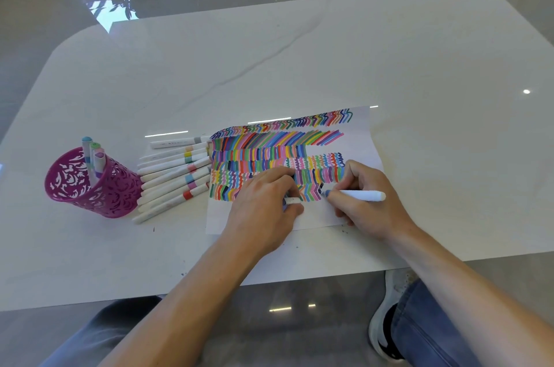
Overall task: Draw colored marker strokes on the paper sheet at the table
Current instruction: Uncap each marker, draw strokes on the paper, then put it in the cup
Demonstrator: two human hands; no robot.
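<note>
A white paper sheet [356, 138] lies on the white table [299, 60], filled with rows of colored strokes. My right hand [368, 201] holds a white marker [359, 195] with a blue-grey tip touching the paper at the end of the lowest row. My left hand [263, 204] rests on the sheet and grips a small white marker cap [292, 200], its fingers curled round it.
Several white markers [174, 174] lie in a row left of the sheet. A magenta cut-out pen cup [90, 186] with a few markers stands further left. A plant pot and a white microwave sit on the floor beyond the table.
</note>
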